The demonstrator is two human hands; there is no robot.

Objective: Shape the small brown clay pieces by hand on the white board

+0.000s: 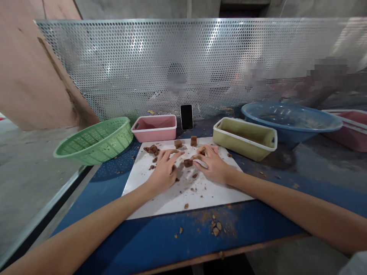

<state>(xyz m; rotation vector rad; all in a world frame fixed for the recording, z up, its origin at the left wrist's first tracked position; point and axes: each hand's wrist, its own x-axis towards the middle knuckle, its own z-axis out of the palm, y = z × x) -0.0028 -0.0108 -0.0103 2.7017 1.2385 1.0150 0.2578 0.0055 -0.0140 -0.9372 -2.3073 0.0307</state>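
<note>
A small brown clay block (188,163) lies on the white sheet (155,206) between my hands. My right hand (213,165) has its thumb and index finger closed at the block's right end. Its other fingers curl by another brown piece, partly hidden. On the block's left, my left hand (163,172) rests on the sheet, fingers apart and index finger stretched toward the block; it holds nothing I can see. Behind the hands stand two more shaped brown pieces, a low one (178,144) and a taller one (194,141). A rough brown lump (152,149) lies beyond my left hand.
A pink bin (155,134), a phone (187,117) and a yellow-green bin (241,142) line the back. A green basket (114,139) stands left, a blue basin (298,130) right. Crumbs (216,228) lie near the table's front edge. A perforated metal panel (120,68) rises behind.
</note>
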